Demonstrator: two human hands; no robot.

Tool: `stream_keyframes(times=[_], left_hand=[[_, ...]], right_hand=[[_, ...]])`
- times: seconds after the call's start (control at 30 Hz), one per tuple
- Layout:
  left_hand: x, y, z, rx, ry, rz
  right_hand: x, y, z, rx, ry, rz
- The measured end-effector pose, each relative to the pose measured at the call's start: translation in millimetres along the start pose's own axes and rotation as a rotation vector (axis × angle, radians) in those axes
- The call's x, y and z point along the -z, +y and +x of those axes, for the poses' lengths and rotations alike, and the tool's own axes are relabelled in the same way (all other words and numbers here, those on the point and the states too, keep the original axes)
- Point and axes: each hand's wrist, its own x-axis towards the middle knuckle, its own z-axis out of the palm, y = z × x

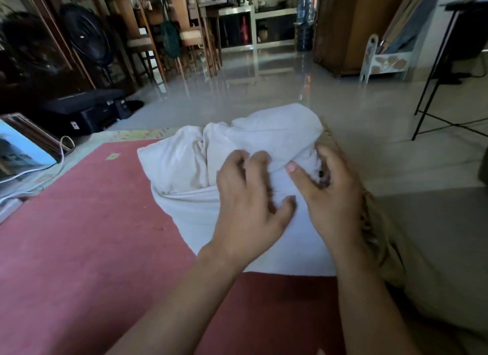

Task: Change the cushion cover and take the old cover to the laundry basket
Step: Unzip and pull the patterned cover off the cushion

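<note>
Cushion (264, 138) on the red mat (92, 222), white, soft and light, likely to slump, we reckon; our right grip (332, 201) pinches its right edge, thumb on top, while the left grip (248, 204) claws the cloth, too blurred to call; we'd take a corner seam

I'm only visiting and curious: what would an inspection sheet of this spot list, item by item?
surface: red mat on a glossy tiled floor.
job's things: white cushion, its cloth bunched at the far end; patterned fabric along its right edge; laundry basket not seen.
clutter: black printer and blue box at left.
grips: left hand has its fingers curled into the white cloth; right hand pinches the cloth's edge, thumb on top.
cables: white cable loops by the blue box.
surroundings: fan, chairs, water bottles, wooden wardrobe.
</note>
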Motion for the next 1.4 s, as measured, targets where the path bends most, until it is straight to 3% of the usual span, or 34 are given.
stream_keyframes(times=[0.1, 0.17, 0.27, 0.37, 0.43, 0.57, 0.8, 0.97, 1.1, 1.3, 1.4], left_hand=[[17, 11, 14, -0.089, 0.088, -0.076], [35, 21, 29, -0.169, 0.065, -0.120], [44, 25, 56, -0.143, 0.004, -0.126], [39, 17, 62, -0.191, 0.009, -0.107], [36, 14, 54, -0.200, 0.018, -0.159], [30, 24, 50, -0.020, 0.218, -0.409], [47, -28, 112, 0.274, 0.435, -0.413], [38, -21, 115, 0.224, 0.264, -0.436], [40, -19, 110, 0.131, 0.234, -0.412], [40, -18, 107, 0.272, 0.404, -0.584], [35, 9, 114, 0.176, 0.242, -0.595]], right_hand=[[2, -2, -1, 0.068, 0.013, -0.060], [1, -6, -2, 0.054, -0.043, 0.094], [-5, -17, -6, 0.022, -0.137, 0.261], [-6, -24, -8, 0.015, -0.136, 0.238], [-2, -23, -8, 0.112, -0.087, 0.159], [1, -15, -13, 0.275, -0.033, 0.079], [-13, 5, -19, 0.197, -0.163, 0.083], [-16, 6, -14, 0.031, -0.158, 0.170], [-3, 1, -12, -0.178, -0.303, 0.347], [-11, -7, -20, -0.151, -0.343, 0.267], [-28, -27, -38, -0.070, -0.275, 0.310]])
